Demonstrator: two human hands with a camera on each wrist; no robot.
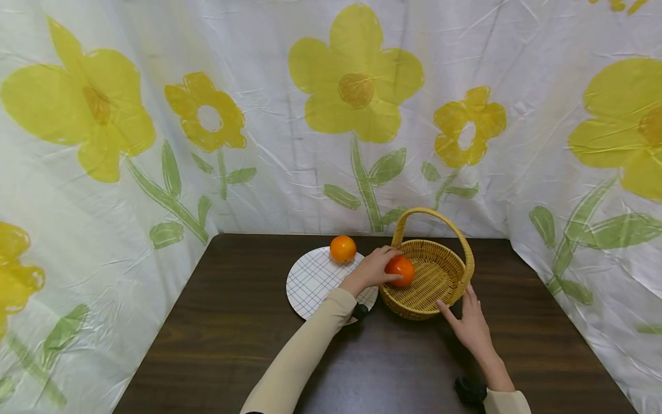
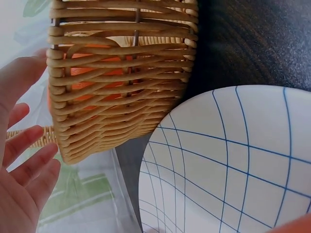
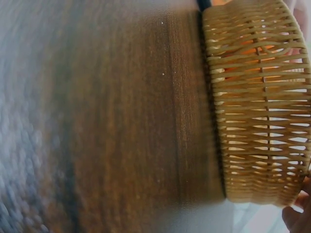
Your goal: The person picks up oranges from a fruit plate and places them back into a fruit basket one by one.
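Note:
My left hand holds a round orange-red fruit at the left inner side of a wicker basket, with fingers over its top and the thumb low on its near side. Through the weave in the left wrist view, the fruit shows in the upper part of the basket, near the rim. My right hand rests against the basket's outer right front, thumb and fingers spread and fairly straight. In the right wrist view only a few fingertips show beside the basket.
Left of the basket lies a round white plate with blue grid lines, partly under my left forearm. An orange sits at its back edge. The basket's tall handle arches above it. A flowered curtain hangs behind the dark wooden table.

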